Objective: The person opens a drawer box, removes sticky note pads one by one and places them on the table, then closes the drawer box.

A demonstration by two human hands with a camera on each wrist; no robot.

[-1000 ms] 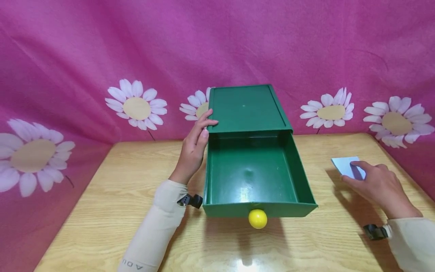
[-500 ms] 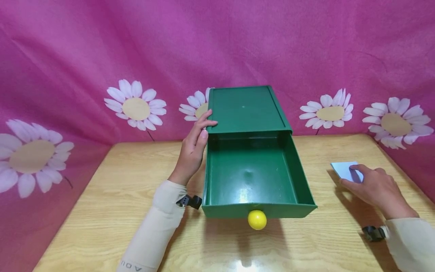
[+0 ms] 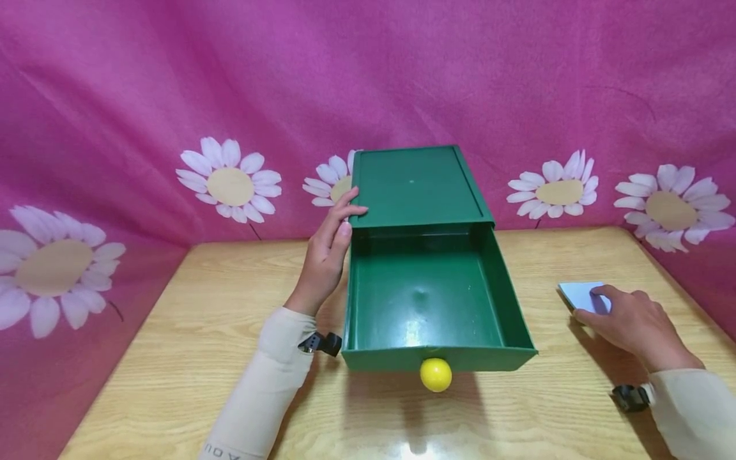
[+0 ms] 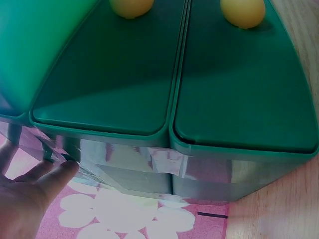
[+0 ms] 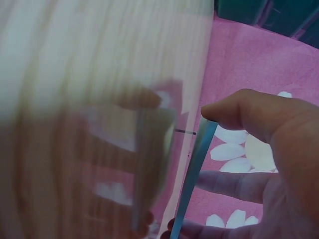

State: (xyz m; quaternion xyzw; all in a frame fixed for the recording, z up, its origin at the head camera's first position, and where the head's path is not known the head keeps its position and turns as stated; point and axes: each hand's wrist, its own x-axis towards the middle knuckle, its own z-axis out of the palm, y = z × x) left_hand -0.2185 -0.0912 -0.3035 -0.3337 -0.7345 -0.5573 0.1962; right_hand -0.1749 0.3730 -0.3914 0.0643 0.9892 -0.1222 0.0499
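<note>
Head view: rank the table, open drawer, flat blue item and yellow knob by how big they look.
1. Table
2. Open drawer
3. Flat blue item, though the right hand partly covers it
4. Yellow knob

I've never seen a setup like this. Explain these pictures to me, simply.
There is no machine here, just a person's two bare hands and three cameras. The wide picture comes from a camera on the head, looking forward and down. The other two come from the left wrist camera and the right wrist camera, each watching its own hand.

On the table stands a green cabinet, its top drawer pulled out. The left wrist's picture is tilted sideways and shows two shut drawers next to it.

The left hand rests against the cabinet's side. The right hand pinches a light blue pad, which its wrist camera sees edge-on. Behind everything hangs a pink flowered cloth.
</note>
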